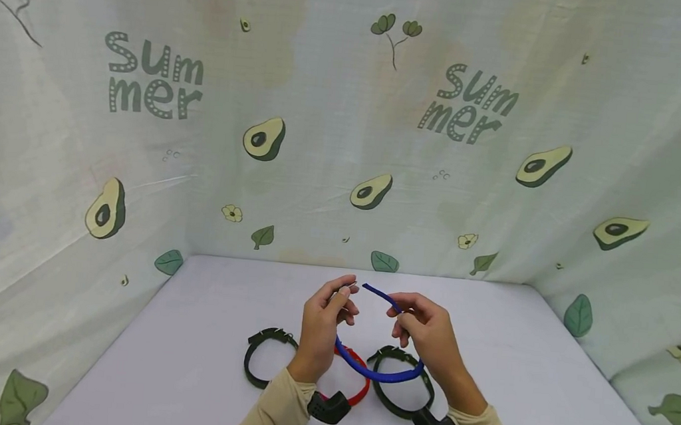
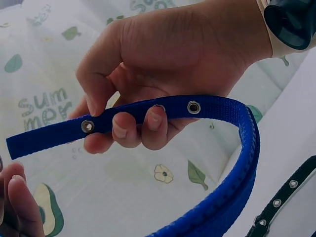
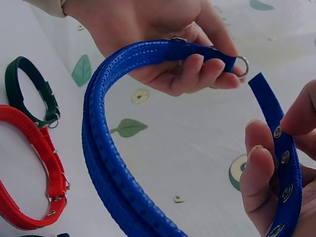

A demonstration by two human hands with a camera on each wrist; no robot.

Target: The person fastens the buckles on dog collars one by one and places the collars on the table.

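Note:
Between my two hands a blue pet collar (image 1: pixel 384 377) hangs unbuckled in an open loop above the table. My left hand (image 1: pixel 321 318) pinches its buckle end, where a metal ring shows beyond the fingers in the right wrist view. Its other end, a flat strap (image 2: pixel 44 136) with metal eyelets, is pinched between thumb and fingers of my right hand (image 1: pixel 428 323). The strap's tip points toward the left fingertips, a small gap apart from the buckle end. Fingers hide most of the buckle.
On the white table (image 1: pixel 213 309) below lie a dark collar (image 1: pixel 249 362) at left, a red collar (image 3: pixel 52 163) in the middle and another dark collar (image 1: pixel 383 396) at right, all in closed loops. A printed cloth (image 1: pixel 325 104) hangs behind and at both sides.

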